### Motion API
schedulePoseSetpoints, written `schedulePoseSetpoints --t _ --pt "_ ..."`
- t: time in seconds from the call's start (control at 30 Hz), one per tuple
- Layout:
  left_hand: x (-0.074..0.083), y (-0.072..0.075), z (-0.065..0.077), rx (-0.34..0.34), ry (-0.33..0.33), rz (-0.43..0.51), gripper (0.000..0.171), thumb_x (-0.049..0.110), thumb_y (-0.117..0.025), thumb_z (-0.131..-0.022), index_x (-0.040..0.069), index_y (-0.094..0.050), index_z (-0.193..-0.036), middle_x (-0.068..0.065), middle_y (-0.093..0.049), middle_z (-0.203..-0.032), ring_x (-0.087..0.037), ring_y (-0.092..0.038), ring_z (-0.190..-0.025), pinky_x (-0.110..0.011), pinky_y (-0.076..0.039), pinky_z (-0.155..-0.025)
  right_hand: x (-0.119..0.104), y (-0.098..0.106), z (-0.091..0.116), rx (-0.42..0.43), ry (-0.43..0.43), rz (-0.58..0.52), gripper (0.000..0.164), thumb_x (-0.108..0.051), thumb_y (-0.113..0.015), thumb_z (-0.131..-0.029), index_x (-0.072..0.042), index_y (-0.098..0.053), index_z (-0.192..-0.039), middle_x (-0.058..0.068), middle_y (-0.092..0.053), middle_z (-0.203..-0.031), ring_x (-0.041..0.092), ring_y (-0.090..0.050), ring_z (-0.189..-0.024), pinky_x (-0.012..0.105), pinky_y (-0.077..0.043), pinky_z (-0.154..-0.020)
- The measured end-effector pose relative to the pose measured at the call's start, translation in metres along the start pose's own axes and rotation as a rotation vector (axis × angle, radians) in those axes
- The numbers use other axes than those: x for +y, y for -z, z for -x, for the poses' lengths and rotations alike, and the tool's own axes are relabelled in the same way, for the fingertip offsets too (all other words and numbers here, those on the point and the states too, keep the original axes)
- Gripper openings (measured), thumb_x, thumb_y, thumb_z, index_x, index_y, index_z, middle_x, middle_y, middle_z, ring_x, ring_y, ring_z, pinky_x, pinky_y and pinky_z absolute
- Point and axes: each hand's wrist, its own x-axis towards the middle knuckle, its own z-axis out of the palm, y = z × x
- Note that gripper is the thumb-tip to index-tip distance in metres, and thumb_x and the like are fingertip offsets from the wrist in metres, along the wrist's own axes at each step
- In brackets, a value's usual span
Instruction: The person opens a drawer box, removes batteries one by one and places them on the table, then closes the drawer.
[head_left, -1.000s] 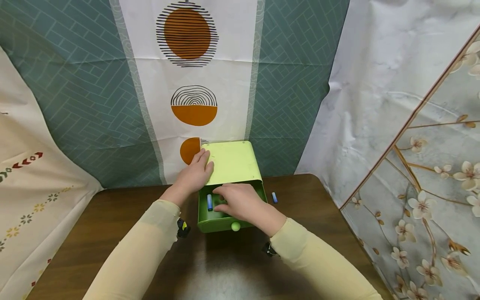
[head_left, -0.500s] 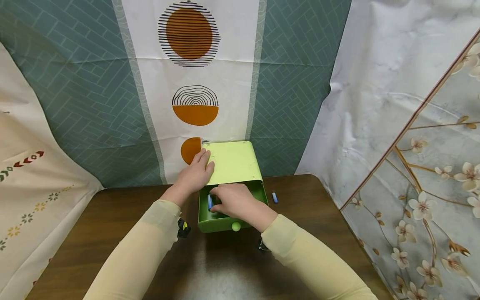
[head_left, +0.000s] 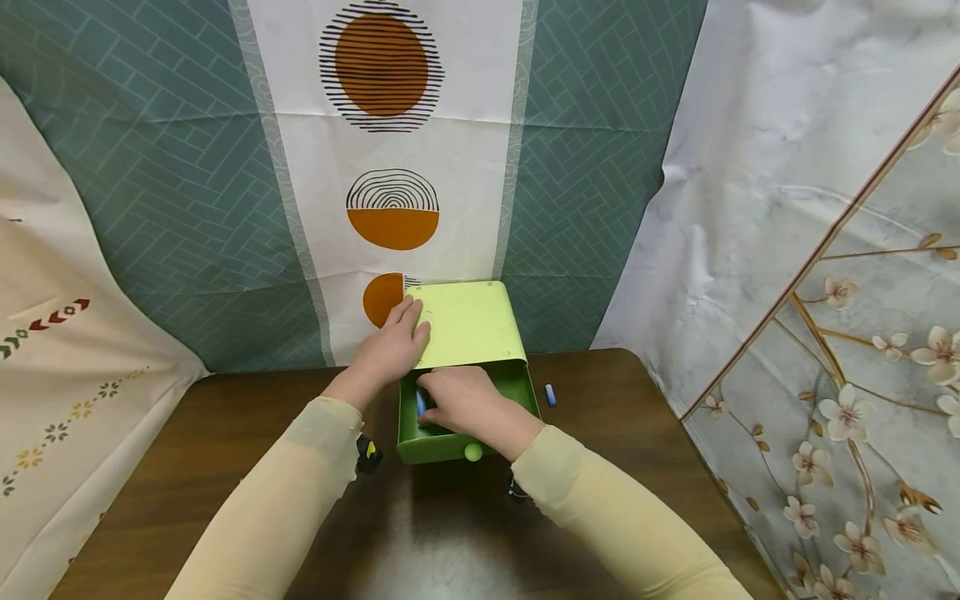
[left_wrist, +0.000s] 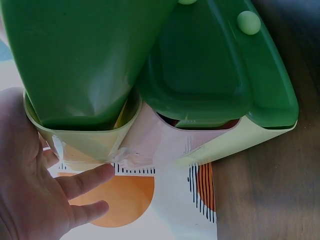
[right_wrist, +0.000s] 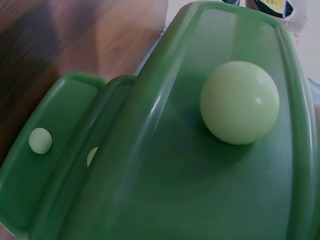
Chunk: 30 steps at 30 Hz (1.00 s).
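Observation:
A pale yellow-green cabinet (head_left: pixel 468 325) with green drawers stands at the table's back. Its top drawer (head_left: pixel 431 452) is pulled out. My left hand (head_left: pixel 390 343) rests against the cabinet's upper left edge, fingers extended, as the left wrist view also shows. Inside the drawer, my right hand (head_left: pixel 472 404) has thumb and fingers around a small blue cylinder (head_left: pixel 421 402), which looks like a battery; its lower part is hidden by the thumb. In the right wrist view the drawer front with its round knob (right_wrist: pixel 240 102) hides the fingers.
A second blue battery-like cylinder (head_left: pixel 551 395) lies on the brown table (head_left: pixel 600 467), right of the cabinet. Lower drawers (left_wrist: pixel 200 65) sit closed beneath the pulled-out one. Patterned cloths (head_left: pixel 585 167) hang behind and at both sides.
My right hand has moved left inside the drawer, and its thumb and fingers have come in around the blue battery. The left hand stays on the cabinet.

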Motion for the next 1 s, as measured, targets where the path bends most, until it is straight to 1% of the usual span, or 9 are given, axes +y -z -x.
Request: schedulePoseSetpoints --t 0.17,0.4,0.63,0.87,1.0 --pt "-0.0002 -0.0004 -0.0001 0.002 0.001 0.002 0.070 0.048 -0.029 -0.120 0.013 -0.018 -0.179 -0.010 -0.006 -0.185 -0.039 -0.023 -0.166 -0.064 -0.030 -0.127 -0.0022 0.0002 -0.0011 -0.005 -0.006 0.024 0.028 -0.047 -0.087 -0.097 -0.023 -0.072 -0.099 -0.010 -0.062 -0.079 0.012 -0.059 -0.073 0.035 -0.053 -0.068" --pt "-0.0009 -0.0011 -0.0016 0.005 0.002 -0.008 0.070 0.047 -0.028 -0.120 0.012 -0.017 -0.179 -0.010 -0.007 -0.185 -0.039 -0.020 -0.167 -0.064 -0.029 -0.128 -0.0029 -0.0014 -0.0013 -0.014 -0.006 0.048 0.029 -0.048 -0.086 -0.098 -0.022 -0.073 -0.103 -0.010 -0.063 -0.082 0.012 -0.060 -0.075 0.035 -0.055 -0.071" --pt "-0.0019 -0.0025 -0.0019 -0.001 0.005 -0.007 0.070 0.049 -0.027 -0.120 0.013 -0.016 -0.179 -0.009 -0.005 -0.185 -0.039 -0.021 -0.167 -0.064 -0.029 -0.128 -0.0021 -0.0009 0.0003 -0.021 -0.020 0.039 0.029 -0.047 -0.087 -0.097 -0.022 -0.075 -0.102 -0.009 -0.063 -0.080 0.012 -0.060 -0.074 0.034 -0.054 -0.070" --pt "0.0001 -0.0028 0.0002 0.007 -0.001 -0.009 0.069 0.047 -0.027 -0.120 0.012 -0.017 -0.179 -0.011 -0.007 -0.185 -0.041 -0.023 -0.166 -0.064 -0.029 -0.128 0.0000 0.0004 0.0024 -0.031 -0.020 0.029 0.030 -0.047 -0.088 -0.096 -0.022 -0.072 -0.094 -0.009 -0.062 -0.076 0.013 -0.059 -0.072 0.035 -0.053 -0.068" --pt "-0.0003 -0.0028 0.0001 0.001 0.007 0.010 0.070 0.049 -0.026 -0.120 0.014 -0.016 -0.179 -0.009 -0.006 -0.185 -0.040 -0.023 -0.166 -0.063 -0.026 -0.129 0.0029 0.0019 0.0043 -0.042 -0.011 0.000 0.031 -0.045 -0.087 -0.096 -0.023 -0.069 -0.089 -0.009 -0.060 -0.073 0.012 -0.058 -0.070 0.034 -0.050 -0.067"
